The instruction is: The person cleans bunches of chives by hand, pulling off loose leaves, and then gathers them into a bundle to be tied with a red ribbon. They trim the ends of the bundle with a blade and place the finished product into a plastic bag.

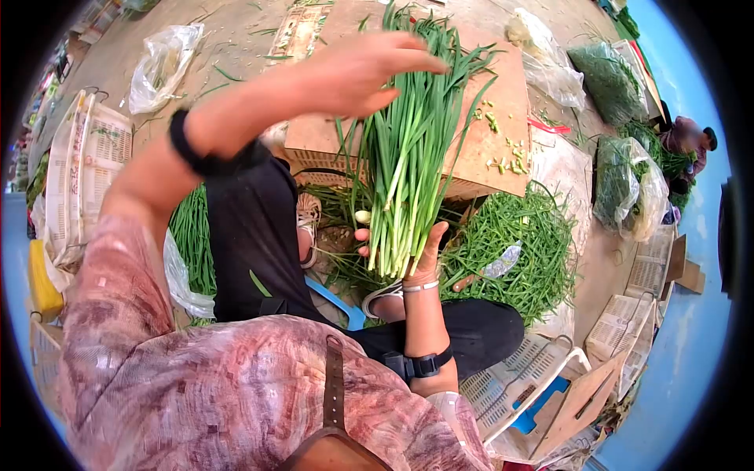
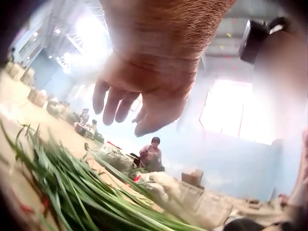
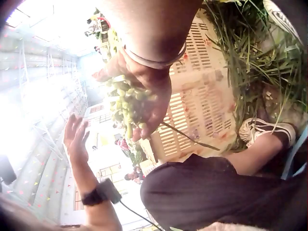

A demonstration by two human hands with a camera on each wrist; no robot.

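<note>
A thick bunch of long greens (image 1: pixel 412 133) with flat dark leaves and pale stems reaches from the low board toward the person. My right hand (image 1: pixel 428 255) holds it near the stem ends, thumb on one side and fingertips on the other. In the right wrist view, the cut pale ends (image 3: pixel 127 103) stick out of the curled right hand (image 3: pixel 156 91). Above the leaves, blurred, my left hand (image 1: pixel 377 71) has loosely extended fingers and nothing in them. The left wrist view has this left hand (image 2: pixel 149 94) in the air over the leaves (image 2: pixel 91 192).
The board (image 1: pixel 330 137) lies on a plastic crate (image 3: pixel 192 110), with trimmed bits (image 1: pixel 510 161) on it. A heap of greens (image 1: pixel 518 251) with a knife (image 1: pixel 495 265) lies at right. Bagged greens (image 1: pixel 616 184) and another person (image 1: pixel 687 149) are farther right. White baskets (image 1: pixel 98 149) stand left.
</note>
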